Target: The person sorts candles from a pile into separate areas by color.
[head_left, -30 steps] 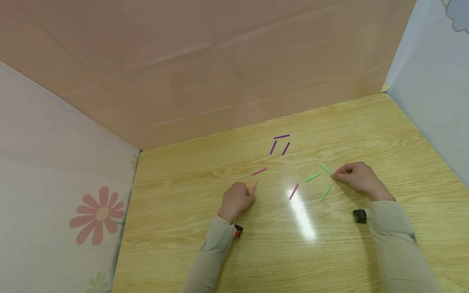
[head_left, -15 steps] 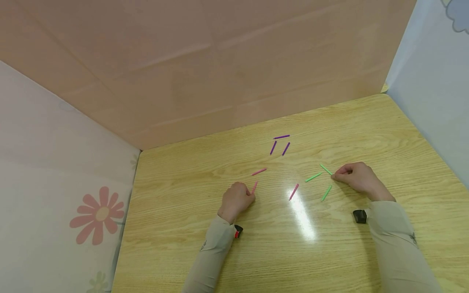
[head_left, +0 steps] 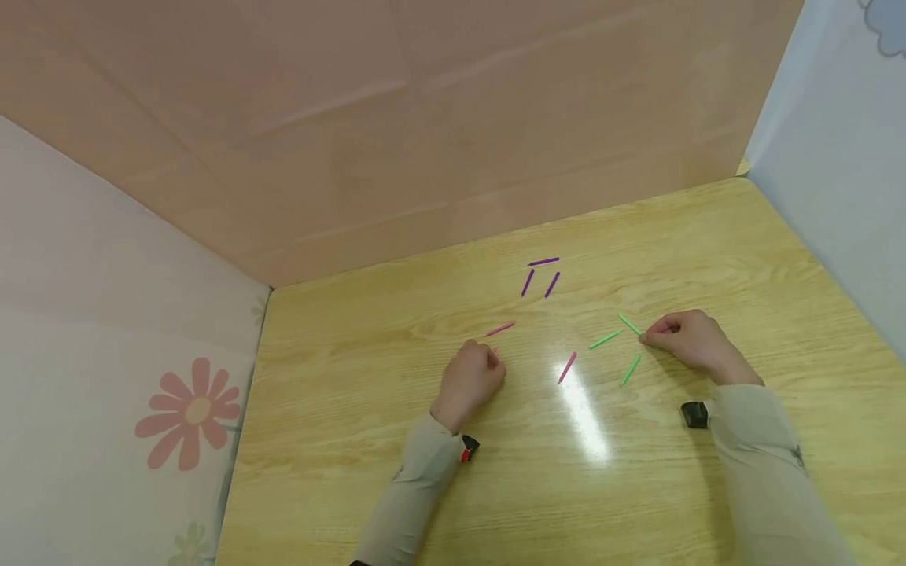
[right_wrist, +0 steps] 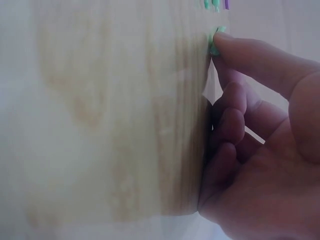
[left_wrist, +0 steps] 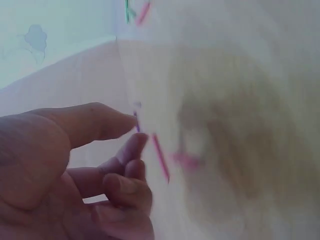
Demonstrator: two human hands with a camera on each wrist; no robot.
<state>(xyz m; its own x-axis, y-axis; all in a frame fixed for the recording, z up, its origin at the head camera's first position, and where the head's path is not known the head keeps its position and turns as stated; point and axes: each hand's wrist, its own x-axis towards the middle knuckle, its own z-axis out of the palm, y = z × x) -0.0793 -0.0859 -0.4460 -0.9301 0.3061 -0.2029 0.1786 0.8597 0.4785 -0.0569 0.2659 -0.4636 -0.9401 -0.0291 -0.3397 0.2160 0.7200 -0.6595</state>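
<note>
Thin coloured sticks with narrow tips lie on the wooden table. In the head view my left hand (head_left: 470, 381) is low over a pink stick (head_left: 495, 350), mostly hidden behind its fingers. The left wrist view shows a gap between that hand's thumb and index finger, with a second pink stick (left_wrist: 161, 157) lying beyond. My right hand (head_left: 690, 342) pinches the near end of a green stick (head_left: 630, 324) between thumb and fingertips, its tip close to the table. Two more green sticks lie beside it, one to the left (head_left: 605, 339) and another nearer (head_left: 630, 370).
Three purple sticks (head_left: 543, 261) lie farther back. One pink stick (head_left: 567, 368) lies between the hands, by a bright glare streak. A brown-pink panel (head_left: 425, 157) stands behind the table (head_left: 340, 377), with pale walls at left (head_left: 85, 314) and right (head_left: 835, 157).
My left hand has shifted slightly right and away from me, now covering most of the pink stick at its fingertips. The right hand stays on the green stick.
</note>
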